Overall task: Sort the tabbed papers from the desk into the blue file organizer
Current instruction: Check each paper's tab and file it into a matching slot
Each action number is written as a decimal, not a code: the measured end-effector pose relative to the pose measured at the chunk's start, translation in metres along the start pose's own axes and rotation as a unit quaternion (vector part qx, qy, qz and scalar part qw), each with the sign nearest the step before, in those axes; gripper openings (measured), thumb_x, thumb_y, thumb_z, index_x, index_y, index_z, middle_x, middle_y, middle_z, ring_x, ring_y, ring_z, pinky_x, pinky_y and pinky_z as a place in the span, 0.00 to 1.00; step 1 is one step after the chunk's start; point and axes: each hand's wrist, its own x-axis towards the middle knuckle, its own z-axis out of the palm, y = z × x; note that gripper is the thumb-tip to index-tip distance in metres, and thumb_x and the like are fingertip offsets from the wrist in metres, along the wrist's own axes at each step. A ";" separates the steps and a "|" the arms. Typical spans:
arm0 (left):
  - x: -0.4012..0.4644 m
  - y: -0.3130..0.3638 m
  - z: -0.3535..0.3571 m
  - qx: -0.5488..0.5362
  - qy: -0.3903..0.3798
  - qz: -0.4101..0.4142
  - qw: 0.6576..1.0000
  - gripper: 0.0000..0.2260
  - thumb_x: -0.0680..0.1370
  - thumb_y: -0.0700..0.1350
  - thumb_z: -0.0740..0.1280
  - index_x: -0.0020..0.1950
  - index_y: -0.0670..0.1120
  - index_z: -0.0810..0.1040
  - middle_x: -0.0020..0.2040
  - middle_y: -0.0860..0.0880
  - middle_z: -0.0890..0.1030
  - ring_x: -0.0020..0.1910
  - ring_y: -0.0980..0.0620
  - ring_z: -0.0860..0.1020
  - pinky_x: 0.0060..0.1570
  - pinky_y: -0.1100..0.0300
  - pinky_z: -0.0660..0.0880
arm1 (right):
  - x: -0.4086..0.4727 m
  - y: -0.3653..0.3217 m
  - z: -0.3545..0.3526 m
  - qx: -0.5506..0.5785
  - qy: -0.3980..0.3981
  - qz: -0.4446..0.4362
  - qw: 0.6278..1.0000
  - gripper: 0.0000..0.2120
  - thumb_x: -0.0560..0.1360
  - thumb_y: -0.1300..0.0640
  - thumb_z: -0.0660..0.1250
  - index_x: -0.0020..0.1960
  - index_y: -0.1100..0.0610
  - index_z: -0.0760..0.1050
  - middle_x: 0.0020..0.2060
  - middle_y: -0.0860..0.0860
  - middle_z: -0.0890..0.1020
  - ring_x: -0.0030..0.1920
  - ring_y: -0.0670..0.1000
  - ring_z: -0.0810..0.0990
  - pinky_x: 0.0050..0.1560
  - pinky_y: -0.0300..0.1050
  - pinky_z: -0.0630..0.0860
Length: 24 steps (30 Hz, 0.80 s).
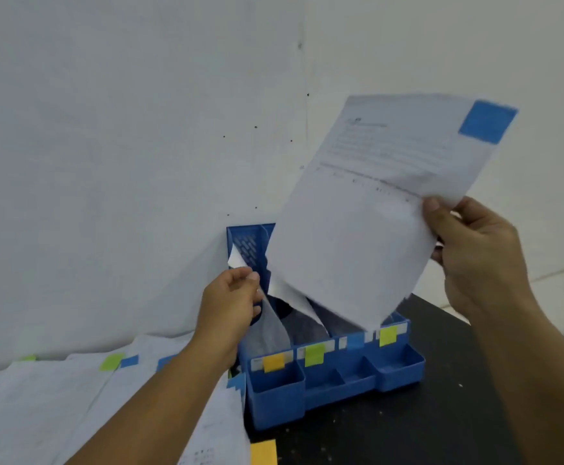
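Overhead, I see the right hand (475, 250) pinching a blue-tabbed paper (367, 209), tilted above the blue file organizer (327, 374) on the bench (441, 414). The left hand (230, 303) grips a sheet (267, 317) that seems, through blur, to sit in the leftmost slot.

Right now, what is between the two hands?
In the head view, the raised paper and the blue file organizer lie between the left hand and right hand.
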 end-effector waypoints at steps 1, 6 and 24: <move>0.003 -0.001 0.008 0.008 0.001 -0.002 1.000 0.10 0.80 0.46 0.66 0.60 0.47 0.77 0.46 0.48 0.82 0.43 0.51 0.82 0.47 0.53 0.82 | 0.005 -0.006 0.001 0.001 0.010 -0.029 1.000 0.03 0.78 0.57 0.69 0.47 0.51 0.82 0.36 0.42 0.85 0.37 0.42 0.80 0.36 0.38 0.78; 0.008 0.000 0.045 0.061 -0.028 -0.012 0.998 0.21 0.78 0.48 0.68 0.70 0.49 0.68 0.60 0.51 0.77 0.40 0.50 0.84 0.34 0.62 0.78 | 0.027 -0.012 0.015 -0.021 0.050 -0.129 0.990 0.03 0.79 0.59 0.69 0.47 0.54 0.81 0.27 0.38 0.79 0.28 0.39 0.74 0.33 0.31 0.72; 0.037 -0.005 0.079 0.195 0.018 0.063 0.979 0.11 0.76 0.48 0.68 0.40 0.42 0.81 0.34 0.47 0.83 0.30 0.50 0.83 0.40 0.48 0.81 | 0.034 0.113 0.045 -0.297 -0.037 -0.086 0.950 0.11 0.82 0.52 0.63 0.52 0.56 0.82 0.35 0.45 0.81 0.34 0.46 0.78 0.37 0.45 0.77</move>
